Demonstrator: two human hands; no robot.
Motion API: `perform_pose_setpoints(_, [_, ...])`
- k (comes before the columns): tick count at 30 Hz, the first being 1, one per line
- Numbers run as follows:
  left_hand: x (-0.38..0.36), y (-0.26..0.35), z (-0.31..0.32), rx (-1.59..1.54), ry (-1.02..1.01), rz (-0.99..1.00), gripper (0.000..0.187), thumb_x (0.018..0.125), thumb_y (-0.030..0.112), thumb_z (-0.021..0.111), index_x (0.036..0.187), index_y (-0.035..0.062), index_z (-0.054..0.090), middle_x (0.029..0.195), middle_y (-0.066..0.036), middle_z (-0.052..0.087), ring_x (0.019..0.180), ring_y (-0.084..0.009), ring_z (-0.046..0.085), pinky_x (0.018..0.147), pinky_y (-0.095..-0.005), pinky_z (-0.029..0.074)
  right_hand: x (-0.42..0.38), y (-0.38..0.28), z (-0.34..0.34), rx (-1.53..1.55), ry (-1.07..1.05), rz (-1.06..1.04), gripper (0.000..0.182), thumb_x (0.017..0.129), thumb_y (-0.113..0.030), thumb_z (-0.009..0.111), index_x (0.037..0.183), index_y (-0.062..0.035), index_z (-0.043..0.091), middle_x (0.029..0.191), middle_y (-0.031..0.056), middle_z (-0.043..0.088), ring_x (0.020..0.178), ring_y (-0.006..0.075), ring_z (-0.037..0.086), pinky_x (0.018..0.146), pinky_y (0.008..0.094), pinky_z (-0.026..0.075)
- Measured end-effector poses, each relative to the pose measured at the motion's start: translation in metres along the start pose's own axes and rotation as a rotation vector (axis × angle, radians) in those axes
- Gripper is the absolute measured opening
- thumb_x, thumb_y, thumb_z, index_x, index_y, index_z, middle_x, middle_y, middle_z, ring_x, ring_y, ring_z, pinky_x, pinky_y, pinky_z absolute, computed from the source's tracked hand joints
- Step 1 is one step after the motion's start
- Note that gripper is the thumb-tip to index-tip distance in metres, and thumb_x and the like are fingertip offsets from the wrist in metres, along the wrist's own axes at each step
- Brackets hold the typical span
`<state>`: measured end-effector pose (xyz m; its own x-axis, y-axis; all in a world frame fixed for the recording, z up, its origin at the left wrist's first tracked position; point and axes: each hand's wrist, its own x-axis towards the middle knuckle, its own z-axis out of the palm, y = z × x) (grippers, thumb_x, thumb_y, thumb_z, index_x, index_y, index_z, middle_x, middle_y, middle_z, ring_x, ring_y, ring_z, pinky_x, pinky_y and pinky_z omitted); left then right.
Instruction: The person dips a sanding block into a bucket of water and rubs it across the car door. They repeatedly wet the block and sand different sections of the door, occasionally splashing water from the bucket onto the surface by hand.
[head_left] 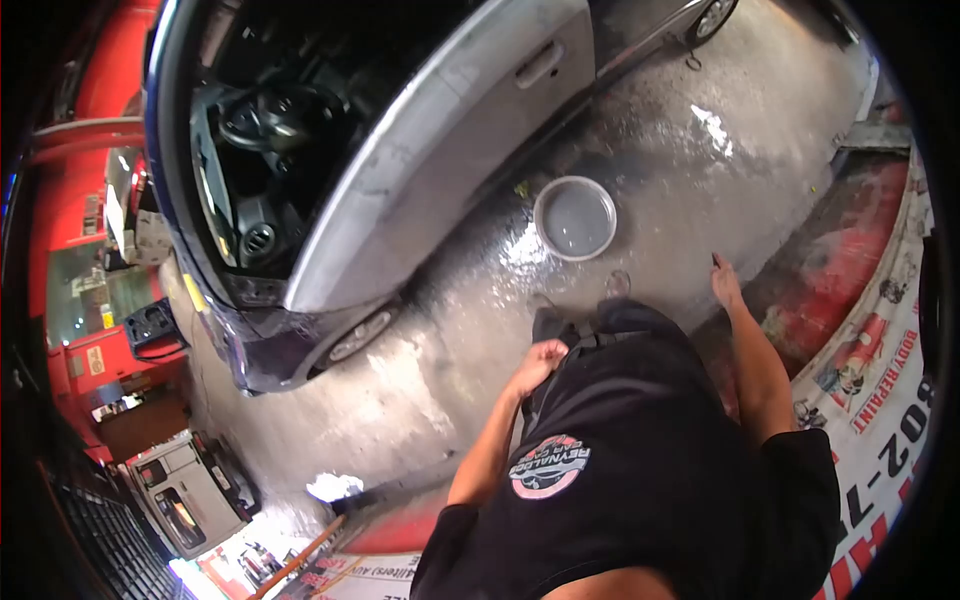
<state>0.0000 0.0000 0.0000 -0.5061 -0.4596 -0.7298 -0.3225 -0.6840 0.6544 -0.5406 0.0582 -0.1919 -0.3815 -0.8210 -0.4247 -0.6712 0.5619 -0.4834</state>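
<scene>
Nearest the camera, the black shirt [640,480] is filling the lower view, its round printed logo [549,467] showing on the left chest; the left hand [541,364] is resting at the waist, touching or nearly touching the dark clothing, its fingers curling inward (whether they are pinching any fabric, cannot tell). The right hand [726,284] is hanging out to the side, well apart from the body, its fingers partly bending; a small dark patch is showing at the fingertips, and whether it is a held item cannot be told. Beyond the waist, two shoes [617,285] are standing on the wet concrete floor [420,400]. Just ahead of them, the round pale-rimmed tub [575,218] is sitting upright on the floor, holding greyish liquid, near both hands but apart from them. To its left, a car is standing, its grey door [440,150] running diagonally, its dark front fender [268,350] curving over a wheel [362,335], its steering wheel [283,118] showing inside. On the right, a printed banner [900,350] reading "BODY REPAINT" is lying or hanging along the edge, its exact position being unclear. Farther off, a second wheel [713,22] is showing at upper right, and red bodywork [75,255] is lining the far left
</scene>
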Motion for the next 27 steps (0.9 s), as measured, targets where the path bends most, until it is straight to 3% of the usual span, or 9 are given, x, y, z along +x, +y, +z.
perform_pose_setpoints(3, [0.051,-0.043,0.055,-0.216,0.021,0.250,0.011,0.101,0.014,0.065,0.093,0.0070,0.065,0.082,0.006,0.060,0.078,-0.0040,0.056,0.070,-0.0228,0.046,-0.051,0.008,-0.063,0.063,0.034,0.063,0.054,0.100,-0.019,0.047,0.149,0.0033,0.047,0.142,0.0291,0.056,0.136,0.0391,0.053,0.114,0.0399,0.041])
perform_pose_setpoints(6, [0.074,-0.081,0.010,-0.208,0.075,0.125,0.011,0.099,0.014,0.068,0.096,0.0039,0.064,0.084,0.004,0.062,0.081,-0.0045,0.057,0.074,-0.0236,0.049,-0.058,-0.051,-0.035,0.134,0.129,-0.125,0.052,0.102,-0.020,0.048,0.148,0.0043,0.047,0.139,0.0309,0.058,0.129,0.0408,0.058,0.108,0.0397,0.045])
perform_pose_setpoints(11, [0.085,-0.094,0.013,-0.038,-0.115,0.080,0.042,0.094,0.016,0.073,0.130,-0.0015,0.061,0.088,-0.002,0.064,0.085,-0.0117,0.061,0.080,-0.0299,0.052,-0.087,-0.109,-0.032,0.064,0.026,0.039,0.051,0.106,-0.026,0.048,0.149,0.0020,0.047,0.135,0.0290,0.060,0.124,0.0350,0.061,0.106,0.0373,0.045])
perform_pose_setpoints(16, [0.118,-0.226,0.027,0.081,-0.333,0.331,0.075,0.090,0.018,0.079,0.152,-0.0005,0.042,0.130,-0.013,0.064,0.109,-0.0235,0.062,0.100,-0.0376,0.053,-0.095,-0.153,-0.002,0.104,0.042,0.092,0.061,0.107,-0.039,0.047,0.152,0.0008,0.043,0.140,0.0266,0.058,0.126,0.0325,0.059,0.107,0.0374,0.043])
perform_pose_setpoints(19, [0.111,-0.199,0.037,0.013,-0.477,0.166,0.059,0.090,0.017,0.076,0.143,-0.0009,0.055,0.121,-0.013,0.071,0.103,-0.0198,0.067,0.092,-0.0348,0.053,-0.091,-0.162,0.022,0.217,0.042,0.099,0.068,0.106,-0.047,0.048,0.154,0.0008,0.040,0.142,0.0248,0.058,0.126,0.0301,0.058,0.106,0.0359,0.043])
perform_pose_setpoints(20, [0.107,-0.184,0.035,-0.147,-0.685,-0.028,0.050,0.092,0.016,0.074,0.137,-0.0003,0.061,0.122,-0.010,0.073,0.104,-0.0174,0.068,0.089,-0.0326,0.055,-0.081,-0.166,0.030,0.263,0.044,0.095,0.071,0.106,-0.049,0.049,0.155,0.0007,0.038,0.142,0.0237,0.058,0.126,0.0286,0.058,0.105,0.0351,0.043])
perform_pose_setpoints(22, [0.110,-0.222,0.053,-0.143,-1.066,0.112,0.034,0.099,0.015,0.068,0.130,0.0003,0.067,0.113,-0.006,0.074,0.097,-0.0128,0.069,0.087,-0.0298,0.057,-0.066,-0.183,0.046,0.370,0.032,0.053,0.073,0.105,-0.051,0.050,0.155,0.0005,0.038,0.142,0.0218,0.058,0.123,0.0257,0.057,0.105,0.0333,0.042])
perform_pose_setpoints(24, [0.081,-0.132,0.016,-0.207,-0.952,-0.231,0.026,0.102,0.017,0.064,0.119,-0.0001,0.073,0.106,-0.003,0.076,0.097,-0.0127,0.069,0.086,-0.0290,0.056,-0.033,-0.187,0.071,0.473,-0.037,-0.073,0.070,0.106,-0.048,0.049,0.157,0.0000,0.037,0.143,0.0134,0.057,0.113,0.0179,0.055,0.102,0.0286,0.042])
perform_pose_setpoints(27, [0.115,-0.187,0.008,-0.139,-0.891,-0.327,0.028,0.102,0.018,0.063,0.121,0.0000,0.072,0.106,-0.003,0.076,0.094,-0.0144,0.070,0.085,-0.0294,0.056,0.029,-0.166,0.165,0.524,-0.028,-0.264,0.059,0.109,-0.035,0.046,0.157,-0.0019,0.038,0.147,0.0084,0.053,0.117,0.0143,0.052,0.102,0.0279,0.042])
